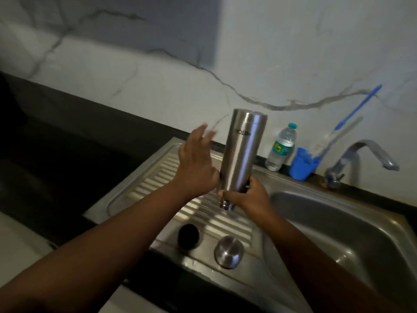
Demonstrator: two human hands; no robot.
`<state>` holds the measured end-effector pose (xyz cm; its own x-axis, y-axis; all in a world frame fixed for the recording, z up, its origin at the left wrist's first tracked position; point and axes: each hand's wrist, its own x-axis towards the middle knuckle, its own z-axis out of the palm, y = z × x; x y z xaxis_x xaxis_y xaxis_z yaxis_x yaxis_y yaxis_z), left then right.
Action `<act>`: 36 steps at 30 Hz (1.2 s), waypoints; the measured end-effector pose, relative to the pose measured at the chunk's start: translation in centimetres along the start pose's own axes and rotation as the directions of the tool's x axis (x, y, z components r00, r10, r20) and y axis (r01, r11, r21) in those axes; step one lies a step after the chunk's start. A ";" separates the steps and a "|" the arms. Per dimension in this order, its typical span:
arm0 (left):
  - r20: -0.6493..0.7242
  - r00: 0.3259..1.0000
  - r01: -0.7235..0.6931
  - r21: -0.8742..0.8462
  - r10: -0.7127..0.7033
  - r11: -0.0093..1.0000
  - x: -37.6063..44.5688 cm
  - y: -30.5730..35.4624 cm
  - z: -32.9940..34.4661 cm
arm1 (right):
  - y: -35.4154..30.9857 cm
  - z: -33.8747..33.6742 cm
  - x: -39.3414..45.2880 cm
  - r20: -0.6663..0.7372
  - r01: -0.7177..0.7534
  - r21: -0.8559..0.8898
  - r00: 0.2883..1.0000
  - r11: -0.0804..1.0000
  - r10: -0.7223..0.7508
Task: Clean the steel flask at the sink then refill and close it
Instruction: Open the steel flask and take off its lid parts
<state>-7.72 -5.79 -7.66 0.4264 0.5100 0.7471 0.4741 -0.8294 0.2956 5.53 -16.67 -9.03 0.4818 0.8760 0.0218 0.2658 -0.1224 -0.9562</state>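
Note:
The steel flask (241,152) is held upside down above the ribbed drainboard (158,181), its open threaded neck pointing down. My right hand (246,195) grips it round the neck end. My left hand (198,161) is beside the flask's left side, fingers spread and straight, the heel of the hand close to the body; whether it touches I cannot tell. A steel cap (228,251) and a black stopper (188,235) lie on the drainboard near the front edge.
The sink basin (338,227) lies to the right with a tap (361,159) behind it. A blue cup (301,164) holding a bottle brush and a plastic water bottle (282,147) stand by the marble wall. Dark countertop (56,154) spreads left.

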 end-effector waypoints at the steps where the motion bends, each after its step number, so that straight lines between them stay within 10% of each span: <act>1: 0.088 0.967 0.252 -0.223 -0.238 0.942 0.2 -1.1 -1.9 | -1.1 2.0 0.1 0.026 0.013 0.025 1.000 1.000 -0.014; 4: 0.488 0.647 0.736 -0.600 -0.587 0.313 1.4 -4.9 -6.4 | -3.3 7.9 -0.2 0.148 0.041 0.105 0.987 0.994 -0.057; 6: 0.618 0.555 0.791 -0.600 -0.557 0.122 1.2 -6.7 -8.2 | -3.6 11.2 -0.4 0.202 0.039 0.106 0.978 0.994 -0.060; 14: 0.579 0.683 0.692 -0.708 -0.445 0.141 -1.4 -8.3 -9.4 | -2.4 16.5 -1.8 0.288 0.037 -0.076 0.958 0.996 -0.013; 24: 0.555 0.679 0.637 -0.771 -0.481 0.009 -4.4 -9.5 -6.7 | 0.7 16.8 -1.5 0.345 -0.013 -0.099 0.938 0.995 0.047; 36: 0.526 0.705 0.640 -0.761 -0.476 0.105 -6.2 -9.9 -6.6 | 1.3 16.7 -2.2 0.381 0.032 -0.182 0.924 0.983 0.040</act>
<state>-20.13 -2.28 -11.24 0.4798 0.8744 0.0725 -0.2638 0.0650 0.9624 -9.17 -10.97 -15.22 0.1376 0.9820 -0.1294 0.4284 -0.1768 -0.8861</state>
